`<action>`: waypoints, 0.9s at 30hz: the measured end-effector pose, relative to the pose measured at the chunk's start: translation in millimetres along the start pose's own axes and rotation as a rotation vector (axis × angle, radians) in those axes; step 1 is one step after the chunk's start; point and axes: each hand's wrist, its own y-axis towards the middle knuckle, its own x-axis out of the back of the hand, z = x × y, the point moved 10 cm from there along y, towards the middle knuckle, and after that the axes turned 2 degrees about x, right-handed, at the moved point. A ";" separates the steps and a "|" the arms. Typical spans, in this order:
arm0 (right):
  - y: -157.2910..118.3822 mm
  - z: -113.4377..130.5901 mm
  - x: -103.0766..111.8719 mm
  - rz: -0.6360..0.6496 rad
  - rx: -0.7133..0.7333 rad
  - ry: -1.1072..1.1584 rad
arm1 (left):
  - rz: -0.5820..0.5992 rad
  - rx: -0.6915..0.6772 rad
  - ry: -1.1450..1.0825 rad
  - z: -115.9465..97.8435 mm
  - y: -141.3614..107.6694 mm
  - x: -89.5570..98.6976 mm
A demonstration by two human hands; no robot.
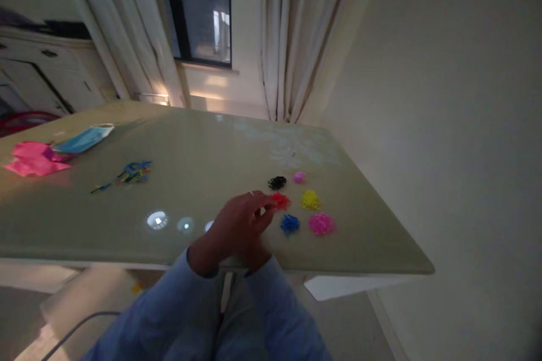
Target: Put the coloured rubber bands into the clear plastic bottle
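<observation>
My left hand (239, 223) reaches across to the small red pile (280, 201) of what look like rubber bands. Its thumb and fingertips come together in a pinch at the pile's left edge; whatever they hold is too small to make out. Beneath it lies my right hand (256, 251), mostly covered, its fingers hidden. Around the red pile sit similar heaps: a black pile (277, 183), a small pink-violet pile (298, 177), a yellow pile (311, 199), a blue pile (290, 224) and a bright pink pile (322, 224).
On the pale green tabletop (203, 146), a mixed-colour heap (134, 171) of bands lies to the left, several strays beside it. Farther left are a crumpled pink cloth or bag (36, 159) and a blue face mask (84, 139). A wall (444, 124) stands at the right.
</observation>
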 end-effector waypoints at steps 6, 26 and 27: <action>-22.0 34.4 -31.8 0.607 0.523 0.475 | -0.189 0.255 0.020 99.3 -76.6 46.0; 1.1 218.3 -145.7 0.821 0.815 0.077 | -0.352 0.416 -0.036 171.5 -133.9 67.3; -2.6 232.4 -156.8 0.838 0.849 0.053 | -0.347 0.424 -0.027 171.0 -133.7 67.3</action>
